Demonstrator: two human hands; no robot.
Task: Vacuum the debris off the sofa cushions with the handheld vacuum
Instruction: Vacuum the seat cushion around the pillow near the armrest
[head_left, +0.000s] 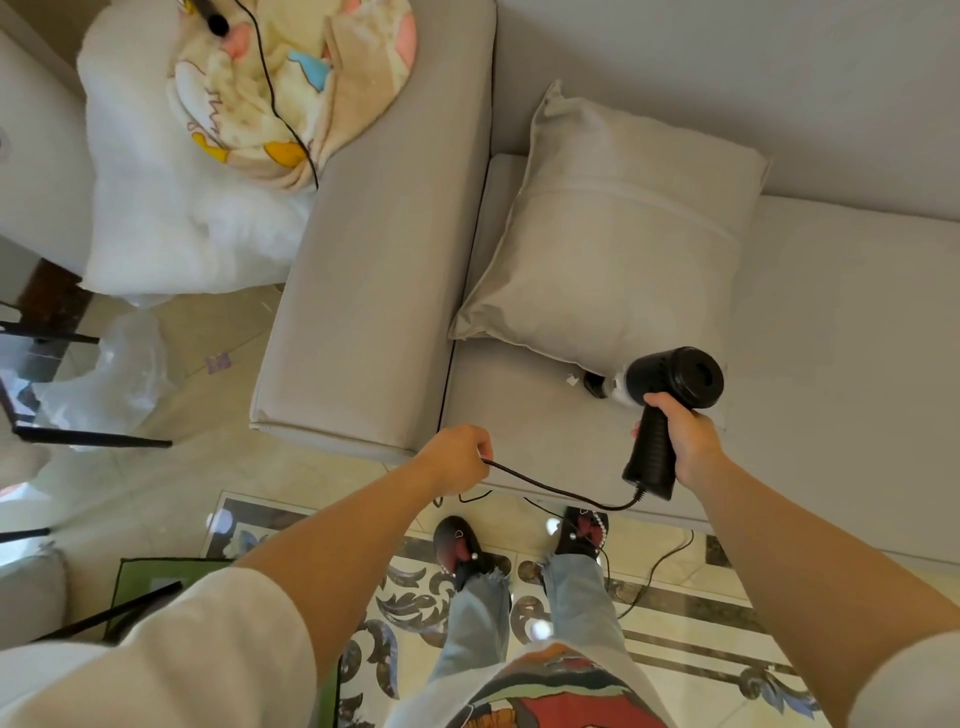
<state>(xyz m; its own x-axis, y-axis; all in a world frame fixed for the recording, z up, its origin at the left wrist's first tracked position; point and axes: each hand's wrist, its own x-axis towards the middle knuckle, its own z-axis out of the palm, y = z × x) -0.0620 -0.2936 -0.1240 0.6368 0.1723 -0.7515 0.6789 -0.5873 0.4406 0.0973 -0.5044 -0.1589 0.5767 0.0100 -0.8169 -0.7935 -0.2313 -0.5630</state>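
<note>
The black handheld vacuum (670, 395) hangs over the front of the grey seat cushion (519, 415), at about four o'clock from the beige throw pillow (618, 249), its nozzle aimed toward nine o'clock at a small white scrap (572, 381) lying just beside the pillow's lower edge. The right hand (680, 436) is wrapped around the ribbed pistol grip, which looks like the right hold: hard plastic, compact, probably light enough for one hand, the ribs guarding against slip. From the grip's base a thin black cord (561, 488) runs toward nine o'clock into the left hand (457, 460), pinched closed around it. The cord is limp and likely to drag or snag, so keeping its slack lifted seems wise. At eleven o'clock sits the sofa armrest (374, 260).
</note>
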